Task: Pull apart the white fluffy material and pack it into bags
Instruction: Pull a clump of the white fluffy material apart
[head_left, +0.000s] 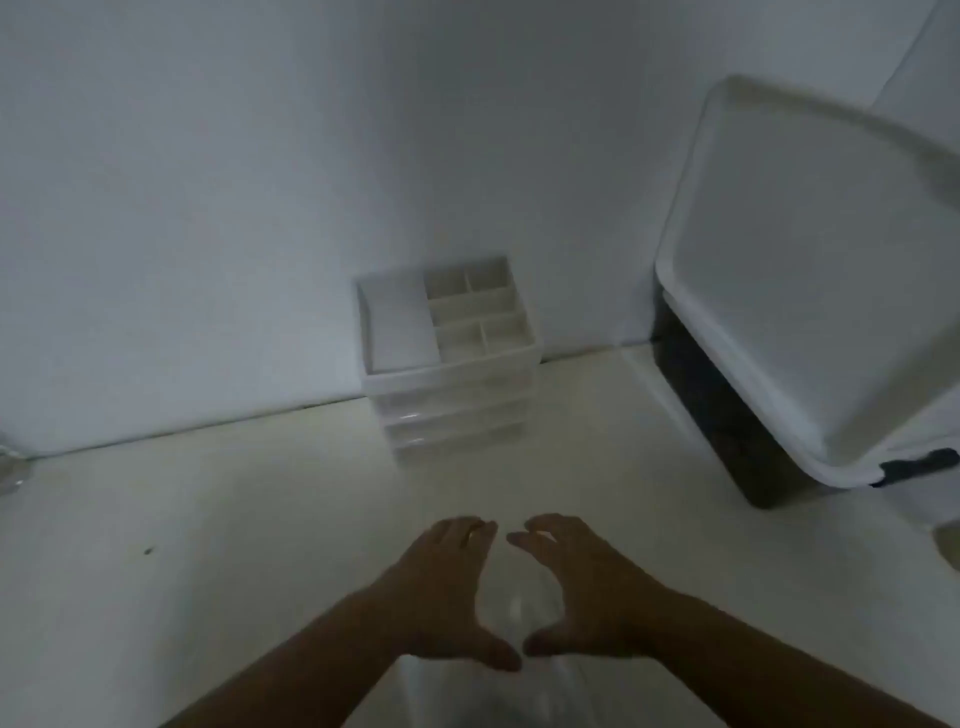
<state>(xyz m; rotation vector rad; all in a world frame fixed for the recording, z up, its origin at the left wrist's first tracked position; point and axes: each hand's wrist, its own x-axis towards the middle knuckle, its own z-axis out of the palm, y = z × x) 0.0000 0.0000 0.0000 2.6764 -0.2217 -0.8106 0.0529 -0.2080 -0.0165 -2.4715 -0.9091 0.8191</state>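
The fingers (457, 530) of the left hand (441, 587) and those of the right hand (587, 582) are spread and gently curved. Their tips nearly meet at the far side and the thumbs nearly touch at the near side, so the two hands form a ring. On my feed they look released, not clenched and not pinching anything. The picture is dim and smeared, and I cannot tell whether the palms rest on what lies between them.

Inside that ring and running back toward me is a clear bag (511, 610), glossy and almost the colour of the desk (234, 545). I cannot make out the white fluffy material anywhere. If some is in the bag, the blur hides it.

I judge the step in hand to be settling or pressing down the bag. To do it well I would keep both palms low and even, squeeze inward from both sides at once, and let air escape toward the open end so the film doesn't balloon. Thin film slips, so I would go slowly and use flat pressure rather than fingertip pokes.

Further out, a white drawer unit (452, 358) with a divided top stands against the wall (208, 208). Well off to the right is a lidded bin (810, 270).
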